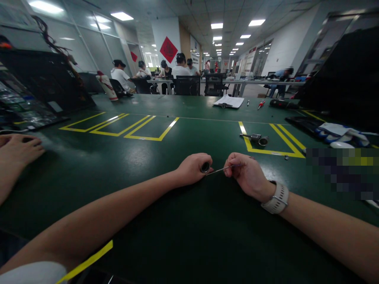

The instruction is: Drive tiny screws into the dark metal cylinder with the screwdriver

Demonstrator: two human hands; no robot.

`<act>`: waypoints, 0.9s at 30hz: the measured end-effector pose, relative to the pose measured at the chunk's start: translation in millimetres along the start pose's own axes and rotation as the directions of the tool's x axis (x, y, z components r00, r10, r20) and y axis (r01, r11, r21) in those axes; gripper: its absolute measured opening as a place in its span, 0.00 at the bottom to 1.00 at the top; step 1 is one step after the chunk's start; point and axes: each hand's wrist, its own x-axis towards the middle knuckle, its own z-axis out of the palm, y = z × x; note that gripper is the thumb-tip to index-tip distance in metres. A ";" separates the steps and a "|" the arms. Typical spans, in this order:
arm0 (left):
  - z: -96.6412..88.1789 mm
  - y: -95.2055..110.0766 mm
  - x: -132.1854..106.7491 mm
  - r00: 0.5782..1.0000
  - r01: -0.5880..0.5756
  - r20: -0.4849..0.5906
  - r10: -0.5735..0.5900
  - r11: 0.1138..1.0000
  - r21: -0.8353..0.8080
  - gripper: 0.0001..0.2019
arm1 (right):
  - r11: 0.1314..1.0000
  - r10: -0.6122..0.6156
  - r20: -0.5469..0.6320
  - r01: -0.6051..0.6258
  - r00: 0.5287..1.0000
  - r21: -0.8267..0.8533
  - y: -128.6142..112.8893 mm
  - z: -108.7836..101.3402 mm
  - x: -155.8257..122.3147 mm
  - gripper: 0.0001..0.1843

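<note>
My left hand (192,169) is closed around a short metal cylinder (205,167), its dark round opening turned toward me. Between the pinched fingers of my right hand (247,173) is a thin metal rod (219,170), slanting down to the left. Its far tip lies just below the cylinder's opening; whether they touch I cannot tell. A pale watch strap (276,197) circles my right wrist. Farther back on the right lies a metal fitting with a round end and a slim shaft (257,139), across yellow tape. Near it is a small metal piece (286,157).
Yellow tape outlines (145,138) mark the green table (142,221). Another person's hand (20,150) rests at the left edge. Toward the back are a clipboard with papers (229,101) and a red-handled tool (261,104). A white-and-blue cloth (342,134) lies at right.
</note>
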 end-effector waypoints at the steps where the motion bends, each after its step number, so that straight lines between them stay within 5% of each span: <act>1: 0.0 0.0 0.1 1.000 0.004 -0.002 -0.004 1.000 -0.006 0.07 | 1.000 -0.011 -0.006 0.011 1.000 -0.006 0.3 -0.1 0.0 0.06; 17: -0.7 0.7 -0.4 0.998 0.055 -0.026 -0.056 0.998 -0.030 0.07 | 0.967 -0.131 -0.076 0.111 0.988 -0.230 3.0 -2.3 0.8 0.06; 27: -3.3 4.5 -2.7 0.999 -0.029 0.040 0.032 0.996 -0.087 0.07 | 0.958 -0.143 -0.089 0.116 0.986 -0.261 6.6 -2.5 2.2 0.06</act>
